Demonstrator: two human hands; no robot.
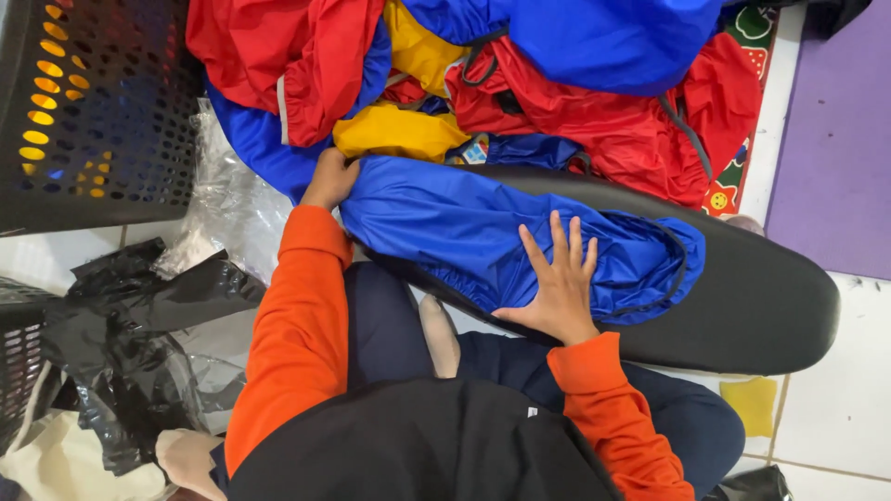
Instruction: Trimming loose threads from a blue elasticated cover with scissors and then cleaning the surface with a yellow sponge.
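One blue nylon garment (501, 227), folded into a long flat bundle with an elastic-edged end toward the right, lies across a black padded seat (761, 306) that serves as the support. The right hand (557, 288) rests flat on the bundle, fingers spread, pressing it down without gripping anything. The left hand (329, 178) is at the bundle's other end, fingers curled at the fabric edge; whether it pinches the cloth cannot be told. The two hands are well apart, one at each end. Beyond the bundle sits a loose heap of red, blue and yellow garments (557, 83), unfolded and tangled. As judged, this one piece is near its finished fold, while the heap remains to be handled. A black perforated basket (93, 111) stands at left, with clear plastic wrapping (227, 209) and crumpled black plastic bags (139, 343) on the tiled floor (835, 408).
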